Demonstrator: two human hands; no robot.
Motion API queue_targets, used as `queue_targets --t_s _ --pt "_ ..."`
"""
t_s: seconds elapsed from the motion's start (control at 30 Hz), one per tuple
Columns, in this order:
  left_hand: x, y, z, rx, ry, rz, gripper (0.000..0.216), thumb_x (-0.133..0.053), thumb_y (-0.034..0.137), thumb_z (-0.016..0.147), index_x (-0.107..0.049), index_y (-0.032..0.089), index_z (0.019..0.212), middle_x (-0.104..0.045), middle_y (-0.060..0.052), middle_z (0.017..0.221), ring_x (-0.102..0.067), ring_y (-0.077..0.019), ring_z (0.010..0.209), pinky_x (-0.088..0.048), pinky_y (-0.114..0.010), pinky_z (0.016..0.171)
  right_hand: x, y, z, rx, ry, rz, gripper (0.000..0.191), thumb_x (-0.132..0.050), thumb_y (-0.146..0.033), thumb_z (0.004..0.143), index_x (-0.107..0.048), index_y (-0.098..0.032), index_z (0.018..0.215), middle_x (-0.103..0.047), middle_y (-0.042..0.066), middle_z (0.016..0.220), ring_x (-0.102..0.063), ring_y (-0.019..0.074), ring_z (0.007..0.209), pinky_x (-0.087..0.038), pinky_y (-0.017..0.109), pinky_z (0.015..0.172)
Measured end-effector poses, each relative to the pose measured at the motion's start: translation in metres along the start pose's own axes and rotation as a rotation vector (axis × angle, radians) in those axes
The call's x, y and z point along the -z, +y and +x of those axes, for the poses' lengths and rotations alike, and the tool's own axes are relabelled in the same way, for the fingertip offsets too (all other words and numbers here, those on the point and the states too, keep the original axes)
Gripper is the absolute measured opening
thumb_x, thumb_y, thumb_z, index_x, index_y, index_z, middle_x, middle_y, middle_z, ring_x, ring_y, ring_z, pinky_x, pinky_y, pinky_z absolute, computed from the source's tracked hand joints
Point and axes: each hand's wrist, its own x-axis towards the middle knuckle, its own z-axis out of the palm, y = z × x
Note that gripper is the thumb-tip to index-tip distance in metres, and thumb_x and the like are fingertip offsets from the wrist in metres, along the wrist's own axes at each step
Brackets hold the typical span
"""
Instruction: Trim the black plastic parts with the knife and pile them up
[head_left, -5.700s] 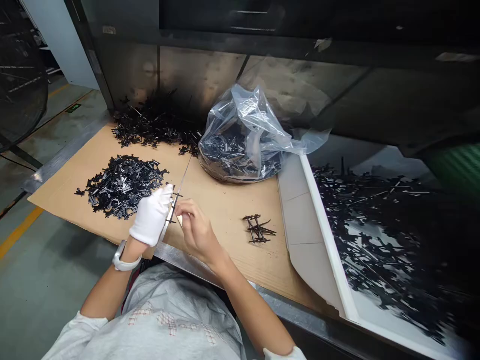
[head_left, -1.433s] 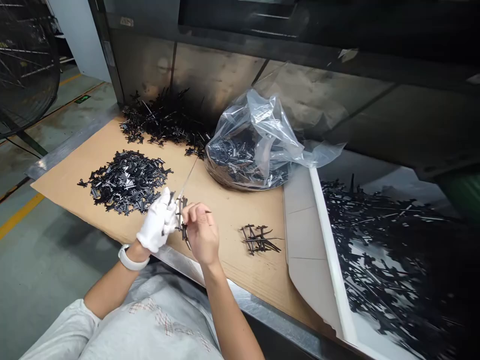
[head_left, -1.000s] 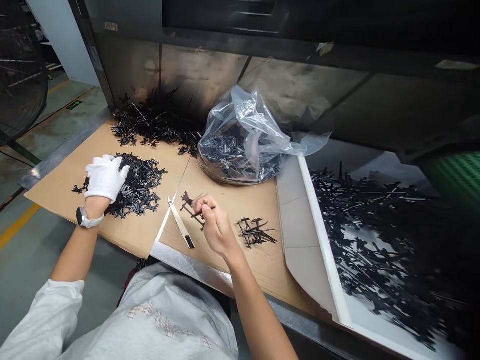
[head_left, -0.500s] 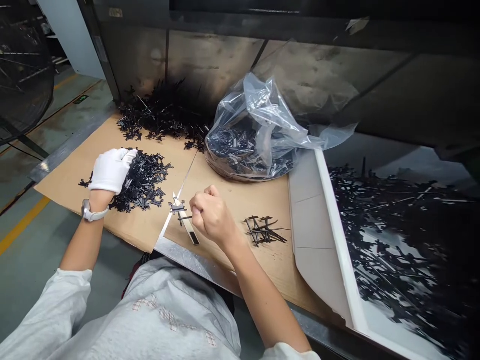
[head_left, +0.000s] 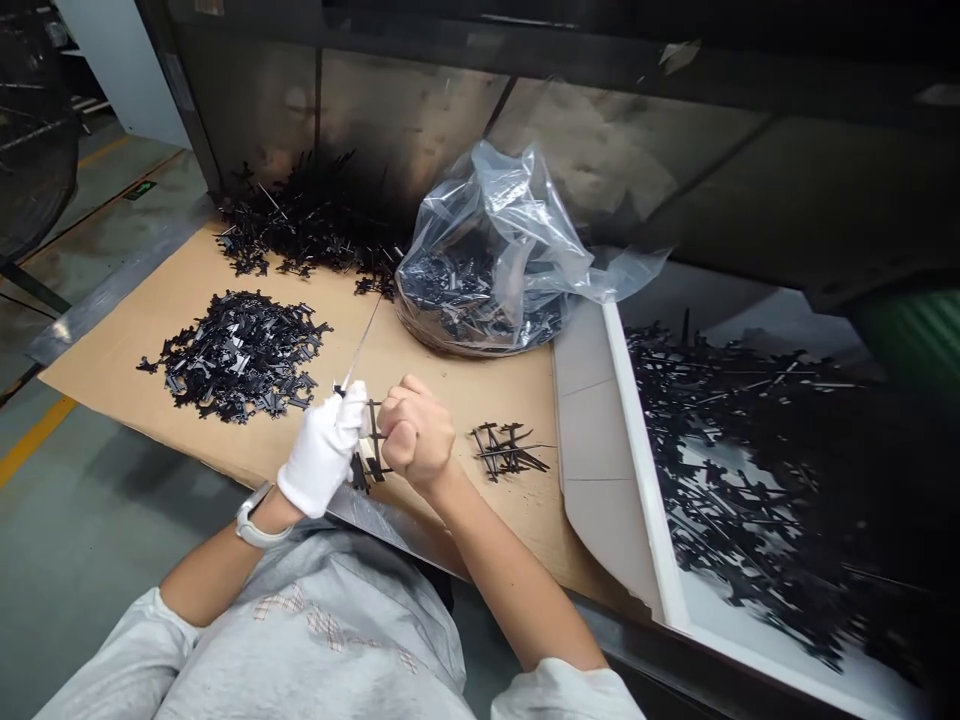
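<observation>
My left hand (head_left: 324,448), in a white glove, is closed at the front edge of the board, its fingers round a small black plastic part (head_left: 339,388) whose tip shows past them. Close beside it my bare right hand (head_left: 416,435) makes a fist round a black plastic sprue (head_left: 375,428) that sticks out to the left. Between and below the hands, a pale strip-shaped tool with a dark end is mostly covered. Right of my right hand lies a little heap of black sprue sticks (head_left: 510,452).
Left on the cardboard (head_left: 105,355) is a pile of small black parts (head_left: 240,355). A darker heap (head_left: 300,225) sits behind it. A clear plastic bag (head_left: 495,260) of black parts stands mid-back. A white-walled box (head_left: 649,480) with black sprues is at right.
My left hand has left the pile of black parts and come right, beside my right hand. The right fist stays closed on the sprue. The view has shifted slightly.
</observation>
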Motion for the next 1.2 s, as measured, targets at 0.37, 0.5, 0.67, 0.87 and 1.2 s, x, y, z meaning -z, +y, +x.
queue_targets --t_s 0.37,0.5,0.67,0.87,1.2 --pt "0.041 0.019 0.009 0.378 0.037 -0.522 0.043 -0.062 0.051 0.079 -0.033 0.022 0.064 -0.029 0.009 0.051 -0.019 -0.0052 0.034 -0.019 -0.019 0.034 0.044 -0.030 -0.024 -0.728 0.222 -0.080 0.037 -0.030 -0.040 0.104 -0.049 -0.023 0.078 -0.051 -0.003 0.061 -0.049 0.0108 0.052 -0.041 0.025 0.053" --pt "0.081 -0.005 0.049 0.128 0.170 0.760 0.043 -0.036 0.052 0.092 -0.043 0.022 0.063 -0.044 -0.001 0.055 -0.042 -0.0157 0.047 -0.028 -0.027 0.050 0.102 -0.034 -0.052 -1.139 0.296 -0.169 0.034 -0.062 -0.054 0.085 -0.061 -0.020 0.077 -0.063 0.002 0.069 -0.056 0.0139 0.062 -0.045 0.027 0.060" --pt "0.119 -0.012 0.086 0.229 0.064 1.375 0.068 -0.008 0.062 0.092 -0.062 0.021 0.095 -0.069 -0.016 0.085 -0.061 -0.0341 0.076 -0.039 -0.036 0.062 0.135 -0.029 -0.086 -1.306 0.427 -0.170 0.043 -0.073 -0.059 0.068 -0.062 -0.018 0.074 -0.059 0.000 0.060 -0.050 0.0113 0.053 -0.039 0.025 0.051" --pt "0.125 -0.013 0.087 0.075 0.151 1.440 0.077 -0.004 0.059 0.091 -0.063 0.016 0.114 -0.068 -0.025 0.103 -0.063 -0.0436 0.092 -0.048 -0.049 0.068 0.132 -0.013 -0.096 -1.395 0.526 -0.125 0.053 -0.074 -0.067 0.061 -0.052 -0.020 0.070 -0.044 -0.008 0.049 -0.032 0.0053 0.042 -0.023 0.020 0.041" --pt "0.163 -0.027 0.115 0.207 0.041 0.892 0.033 -0.054 0.030 0.083 -0.064 0.016 0.111 -0.072 -0.011 0.109 -0.066 -0.0264 0.102 -0.047 -0.039 0.097 0.128 -0.006 -0.087 -1.433 0.597 -0.098 0.060 -0.077 -0.069 0.059 -0.041 -0.022 0.063 -0.028 -0.013 0.046 -0.024 0.0018 0.037 -0.018 0.017 0.035"
